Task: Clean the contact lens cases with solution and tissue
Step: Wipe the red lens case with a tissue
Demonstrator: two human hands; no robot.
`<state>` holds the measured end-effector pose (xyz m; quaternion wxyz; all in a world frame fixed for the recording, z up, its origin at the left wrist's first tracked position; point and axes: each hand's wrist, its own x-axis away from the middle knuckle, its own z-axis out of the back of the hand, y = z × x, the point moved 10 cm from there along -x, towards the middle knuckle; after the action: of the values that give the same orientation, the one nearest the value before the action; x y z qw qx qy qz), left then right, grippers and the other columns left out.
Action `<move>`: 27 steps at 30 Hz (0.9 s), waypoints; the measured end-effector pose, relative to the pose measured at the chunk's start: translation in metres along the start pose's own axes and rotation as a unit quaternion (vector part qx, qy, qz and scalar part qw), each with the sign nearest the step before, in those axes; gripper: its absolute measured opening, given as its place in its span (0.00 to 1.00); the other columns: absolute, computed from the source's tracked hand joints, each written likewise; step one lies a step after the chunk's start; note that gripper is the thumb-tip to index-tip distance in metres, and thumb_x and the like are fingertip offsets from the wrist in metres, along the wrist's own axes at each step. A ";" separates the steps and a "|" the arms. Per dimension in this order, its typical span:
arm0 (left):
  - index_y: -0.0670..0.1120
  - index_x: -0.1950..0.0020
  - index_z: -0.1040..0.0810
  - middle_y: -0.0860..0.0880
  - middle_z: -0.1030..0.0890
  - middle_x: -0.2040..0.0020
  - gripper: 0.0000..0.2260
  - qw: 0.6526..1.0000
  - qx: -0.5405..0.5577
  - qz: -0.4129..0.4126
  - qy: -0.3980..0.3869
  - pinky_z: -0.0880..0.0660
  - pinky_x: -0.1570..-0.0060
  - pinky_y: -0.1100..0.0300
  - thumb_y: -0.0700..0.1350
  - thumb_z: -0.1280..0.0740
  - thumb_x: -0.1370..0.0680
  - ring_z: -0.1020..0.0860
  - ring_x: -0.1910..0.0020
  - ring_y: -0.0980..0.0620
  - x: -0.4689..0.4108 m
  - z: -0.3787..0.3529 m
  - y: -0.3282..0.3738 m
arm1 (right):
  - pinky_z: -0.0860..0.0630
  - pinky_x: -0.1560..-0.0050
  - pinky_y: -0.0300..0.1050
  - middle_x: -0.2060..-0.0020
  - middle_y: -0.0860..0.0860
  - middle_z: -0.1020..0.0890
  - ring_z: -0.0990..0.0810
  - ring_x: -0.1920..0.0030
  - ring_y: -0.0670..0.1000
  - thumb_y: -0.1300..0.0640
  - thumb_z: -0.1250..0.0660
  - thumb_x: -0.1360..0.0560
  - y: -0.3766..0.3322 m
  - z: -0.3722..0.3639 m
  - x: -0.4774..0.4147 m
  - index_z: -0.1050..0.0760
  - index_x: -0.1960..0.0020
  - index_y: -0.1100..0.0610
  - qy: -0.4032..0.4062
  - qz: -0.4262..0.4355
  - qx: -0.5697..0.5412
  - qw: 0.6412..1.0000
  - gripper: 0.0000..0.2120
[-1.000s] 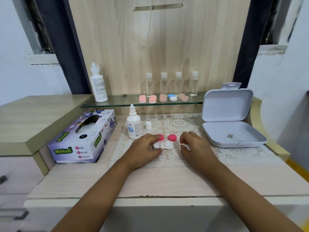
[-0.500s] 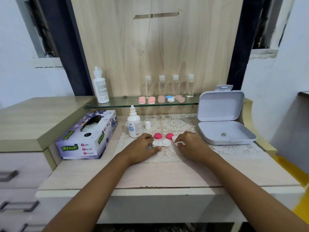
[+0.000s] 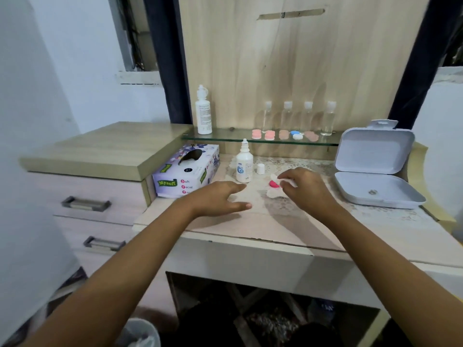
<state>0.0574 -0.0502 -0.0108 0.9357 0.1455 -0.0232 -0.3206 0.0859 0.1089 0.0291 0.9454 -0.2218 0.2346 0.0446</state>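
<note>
A white contact lens case lies on the lace mat, with a pink cap just behind it. My right hand hovers over the case and pinches a small piece of white tissue. My left hand is off the case, to its left, fingers spread and relaxed above the table. The solution bottle stands uncapped behind my left hand, its small white cap beside it. A tissue box sits at the left.
An open white box stands at the right. A glass shelf carries a tall white bottle, several clear bottles and several lens cases. Drawers are at the left; a bin is below.
My left hand let go of the lens case and moved left. My right hand lifted slightly with the tissue. The camera pulled back and turned left.
</note>
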 end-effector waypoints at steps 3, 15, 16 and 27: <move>0.49 0.26 0.39 0.50 0.35 0.27 0.30 0.999 -0.028 0.017 0.011 0.41 0.34 0.62 0.61 0.39 0.24 0.36 0.29 0.53 0.032 0.005 -0.020 | 0.35 0.50 0.36 0.45 0.55 0.20 0.24 0.45 0.53 0.59 0.37 0.24 -0.041 -0.015 0.003 0.22 0.42 0.56 -0.018 0.047 -0.015 0.999 0.12; 0.49 0.29 0.32 0.52 0.29 0.32 0.26 0.986 0.004 0.135 0.093 0.37 0.40 0.67 0.59 0.37 0.24 0.30 0.35 0.56 0.172 0.031 -0.123 | 0.30 0.45 0.42 0.47 0.54 0.19 0.23 0.46 0.53 0.59 0.36 0.26 -0.209 -0.112 0.023 0.20 0.45 0.57 -0.100 0.199 -0.120 0.967 0.11; 0.50 0.29 0.32 0.52 0.29 0.32 0.26 0.985 0.005 0.145 0.095 0.37 0.40 0.68 0.59 0.37 0.24 0.30 0.35 0.56 0.184 0.030 -0.132 | 0.30 0.46 0.42 0.47 0.54 0.19 0.23 0.46 0.52 0.59 0.36 0.26 -0.222 -0.122 0.026 0.20 0.45 0.57 -0.110 0.208 -0.127 0.964 0.11; 0.48 0.30 0.32 0.48 0.27 0.34 0.31 0.960 0.033 0.269 0.069 0.34 0.42 0.64 0.65 0.39 0.26 0.25 0.41 0.51 0.286 -0.023 -0.238 | 0.32 0.44 0.41 0.44 0.52 0.22 0.25 0.43 0.51 0.57 0.38 0.24 -0.325 -0.229 0.070 0.22 0.42 0.56 -0.216 0.278 -0.158 0.923 0.12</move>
<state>0.1458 -0.3970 -0.1151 0.9813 0.1869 -0.0071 -0.0451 0.1118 -0.2848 -0.0548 0.8756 -0.2791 0.0672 0.3884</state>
